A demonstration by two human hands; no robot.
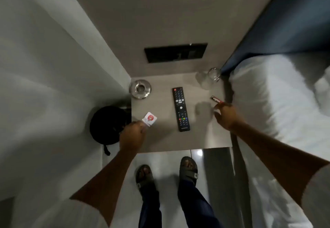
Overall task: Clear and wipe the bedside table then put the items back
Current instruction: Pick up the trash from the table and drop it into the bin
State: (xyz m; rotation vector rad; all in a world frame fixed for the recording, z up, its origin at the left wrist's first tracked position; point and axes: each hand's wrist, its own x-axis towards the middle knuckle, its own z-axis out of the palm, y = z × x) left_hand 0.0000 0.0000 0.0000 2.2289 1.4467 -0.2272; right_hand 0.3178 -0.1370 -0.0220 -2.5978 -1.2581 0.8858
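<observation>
Grey and smooth, the bedside table (160,138) sits between a white wall and the bed (278,102), and all the items are on it, so I judge the clearing step is only beginning. The biggest item, the black remote control (180,108), lies in the middle, touched by neither hand; it is better to lift it flat with a full grip. At the back left corner sits a metal ashtray (140,89), and at the back right stand clear glasses (209,77), blurred and easy to knock, so they should be taken one by one. The left hand (133,135) pinches a corner of a small white and red packet (149,119) at the left edge. The right hand (225,115) points its fingers at a small red and white lighter (215,99); whether they already pinch it, I cannot tell.
</observation>
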